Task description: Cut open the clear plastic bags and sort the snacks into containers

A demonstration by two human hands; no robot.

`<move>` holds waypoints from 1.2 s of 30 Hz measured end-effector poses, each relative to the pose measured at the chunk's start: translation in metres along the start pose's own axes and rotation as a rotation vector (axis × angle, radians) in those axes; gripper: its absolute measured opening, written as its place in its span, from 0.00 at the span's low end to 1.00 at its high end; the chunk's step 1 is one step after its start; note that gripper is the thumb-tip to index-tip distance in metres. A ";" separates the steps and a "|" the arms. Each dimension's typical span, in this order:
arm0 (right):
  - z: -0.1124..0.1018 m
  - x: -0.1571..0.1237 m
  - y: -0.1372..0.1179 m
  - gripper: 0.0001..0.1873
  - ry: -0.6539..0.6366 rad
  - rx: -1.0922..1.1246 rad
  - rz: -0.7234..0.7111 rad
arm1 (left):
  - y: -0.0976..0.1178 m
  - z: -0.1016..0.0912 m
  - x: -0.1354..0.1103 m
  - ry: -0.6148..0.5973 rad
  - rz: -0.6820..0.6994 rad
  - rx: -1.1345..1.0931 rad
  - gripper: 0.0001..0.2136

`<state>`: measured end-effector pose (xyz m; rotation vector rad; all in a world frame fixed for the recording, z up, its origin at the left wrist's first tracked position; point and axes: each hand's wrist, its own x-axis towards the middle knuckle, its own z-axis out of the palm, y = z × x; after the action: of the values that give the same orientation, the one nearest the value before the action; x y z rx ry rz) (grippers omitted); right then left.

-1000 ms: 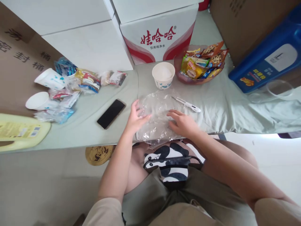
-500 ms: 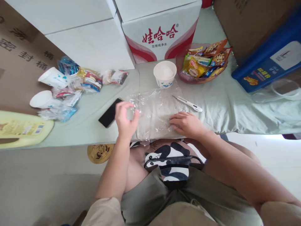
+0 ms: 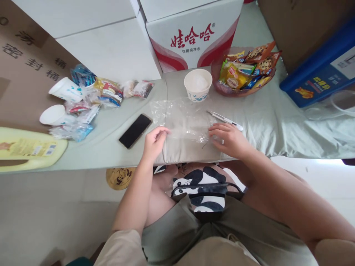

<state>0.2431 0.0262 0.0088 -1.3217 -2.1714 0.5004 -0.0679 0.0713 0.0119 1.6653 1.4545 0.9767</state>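
Observation:
A crumpled clear plastic bag (image 3: 183, 120) lies spread on the green cloth between my hands. My left hand (image 3: 155, 142) is closed at the bag's left side, with thumb and forefinger pinched together on its edge. At the right side, the curled fingers of my right hand (image 3: 229, 138) grip a bit of the same plastic. Just beyond those fingers lies a white utility knife (image 3: 226, 120), its blade end pointing left. A black phone (image 3: 135, 131) rests left of my left hand. Behind the bag stands a white paper cup (image 3: 198, 87) with something whitish inside.
A bowl (image 3: 241, 92) of wrapped snacks stands at the back right, near a blue box (image 3: 318, 70). Tipped paper cups (image 3: 55, 115) and several small packets (image 3: 109, 94) lie at left, behind a yellow jug (image 3: 36, 149). White cartons (image 3: 111, 48) line the back.
My left hand has come down and pinched the plastic. The bag's near edge has shifted away from the table's front edge. My right fingers have curled and moved slightly forward.

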 end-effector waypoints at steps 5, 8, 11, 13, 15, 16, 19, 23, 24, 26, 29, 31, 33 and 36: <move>-0.008 0.006 -0.005 0.08 0.158 0.304 0.250 | -0.006 -0.007 0.005 -0.015 -0.032 -0.087 0.16; -0.013 0.007 -0.007 0.12 0.236 0.554 0.385 | -0.011 -0.006 0.006 -0.105 -0.042 -0.068 0.16; -0.014 0.006 -0.004 0.28 0.284 0.799 0.397 | -0.011 -0.001 0.010 -0.036 -0.083 -0.234 0.12; -0.013 0.005 0.000 0.35 0.256 0.883 0.394 | -0.007 0.002 0.013 0.034 -0.126 -0.408 0.13; -0.011 0.006 0.004 0.32 0.205 0.888 0.404 | -0.002 0.004 0.017 0.067 -0.207 -0.538 0.14; -0.009 0.006 0.006 0.27 0.196 0.868 0.412 | 0.000 0.004 0.019 0.070 -0.255 -0.571 0.14; -0.007 0.009 0.008 0.20 0.269 0.798 0.435 | 0.002 0.004 0.022 0.092 -0.328 -0.558 0.12; -0.005 0.011 0.006 0.18 0.374 0.759 0.425 | -0.005 0.007 0.021 0.114 -0.125 -0.394 0.13; -0.005 0.012 0.005 0.18 0.383 0.754 0.418 | -0.007 0.008 0.021 0.110 -0.065 -0.363 0.12; -0.004 0.013 0.004 0.18 0.404 0.745 0.418 | -0.009 0.011 0.020 0.122 0.002 -0.340 0.14; -0.001 0.015 0.004 0.19 0.453 0.696 0.462 | -0.006 0.015 0.020 0.195 0.001 -0.377 0.18; 0.000 0.017 0.003 0.19 0.469 0.646 0.504 | -0.003 0.017 0.019 0.213 -0.023 -0.435 0.18; 0.001 0.017 0.002 0.18 0.461 0.626 0.530 | 0.001 0.018 0.019 0.186 -0.069 -0.470 0.18; 0.001 0.018 0.001 0.17 0.441 0.634 0.568 | 0.004 0.020 0.019 0.162 -0.164 -0.435 0.19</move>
<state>0.2363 0.0423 0.0117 -1.4738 -1.1238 0.9168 -0.0470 0.0895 0.0085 1.1588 1.3368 1.2528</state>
